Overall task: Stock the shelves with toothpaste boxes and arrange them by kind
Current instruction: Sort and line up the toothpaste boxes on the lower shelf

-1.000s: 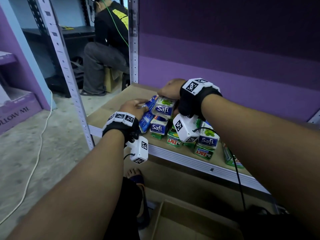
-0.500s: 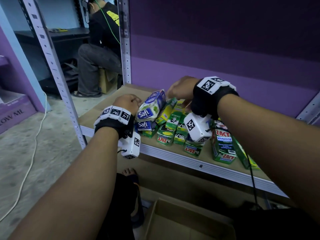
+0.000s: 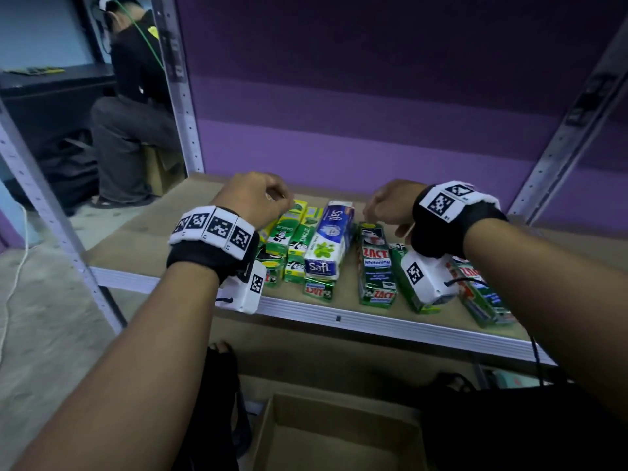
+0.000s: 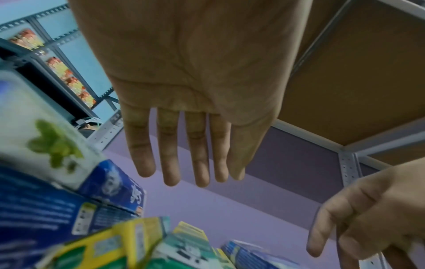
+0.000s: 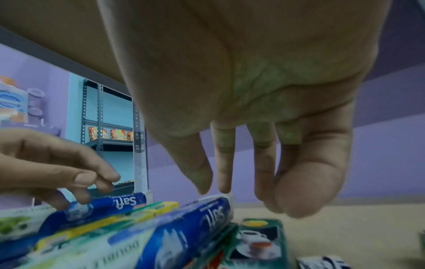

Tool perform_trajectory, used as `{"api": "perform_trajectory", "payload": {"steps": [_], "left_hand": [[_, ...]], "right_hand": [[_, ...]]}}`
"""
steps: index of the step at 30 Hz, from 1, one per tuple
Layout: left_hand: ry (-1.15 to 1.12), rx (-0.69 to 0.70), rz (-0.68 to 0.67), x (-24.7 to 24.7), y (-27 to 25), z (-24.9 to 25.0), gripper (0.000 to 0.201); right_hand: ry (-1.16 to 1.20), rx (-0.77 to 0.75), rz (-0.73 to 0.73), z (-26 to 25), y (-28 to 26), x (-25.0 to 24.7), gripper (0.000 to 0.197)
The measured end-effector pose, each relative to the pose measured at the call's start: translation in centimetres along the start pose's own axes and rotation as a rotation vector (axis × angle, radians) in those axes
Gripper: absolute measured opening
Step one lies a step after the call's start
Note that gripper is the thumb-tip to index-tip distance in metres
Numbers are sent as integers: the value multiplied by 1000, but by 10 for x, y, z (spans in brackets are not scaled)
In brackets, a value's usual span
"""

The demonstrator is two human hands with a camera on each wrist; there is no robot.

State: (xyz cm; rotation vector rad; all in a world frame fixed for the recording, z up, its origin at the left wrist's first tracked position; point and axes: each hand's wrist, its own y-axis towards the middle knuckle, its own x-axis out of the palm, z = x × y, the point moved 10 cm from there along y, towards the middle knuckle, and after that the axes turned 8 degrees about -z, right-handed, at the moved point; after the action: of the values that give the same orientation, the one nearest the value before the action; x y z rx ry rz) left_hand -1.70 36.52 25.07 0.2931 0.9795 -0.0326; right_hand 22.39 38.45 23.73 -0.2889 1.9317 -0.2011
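The brown shelf (image 3: pixel 142 229) stands before a purple wall (image 3: pixel 373 130). Toothpaste boxes (image 3: pixel 328 243) lie in a bunch near its front edge. The left hand (image 3: pixel 253 198) and right hand (image 3: pixel 390 202) hang above them, fingers loose, holding nothing.

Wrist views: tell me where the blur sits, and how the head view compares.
Left wrist: the near Safi box smears; the left hand stays sharp. Right wrist: the bottom boxes streak; the right hand looks dim, greenish. Head: box print readable, edges bent by the lens.
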Motion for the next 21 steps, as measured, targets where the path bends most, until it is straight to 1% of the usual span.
{"api": "perform_trajectory", "payload": {"steps": [3,6,9,11,17,21], "left_hand": [[12,-9,-73,19,6,11,17],[30,-34,-126,37,10,20,20],[43,-53,-206,55,12,26,27],[40,-58,-250,63,12,28,26],[32,-66,-279,65,11,29,19],[4,-83,-283,65,8,29,17]], "right_hand": [[-124,38,-53,12,-5,16,38],[-165,32,-108,18,-6,31,39],[-174,39,-131,24,-4,41,46],[-179,38,-137,26,-2,47,53],[-243,11,-110,21,1,52,63],[-245,6,-104,21,0,51,60]]}}
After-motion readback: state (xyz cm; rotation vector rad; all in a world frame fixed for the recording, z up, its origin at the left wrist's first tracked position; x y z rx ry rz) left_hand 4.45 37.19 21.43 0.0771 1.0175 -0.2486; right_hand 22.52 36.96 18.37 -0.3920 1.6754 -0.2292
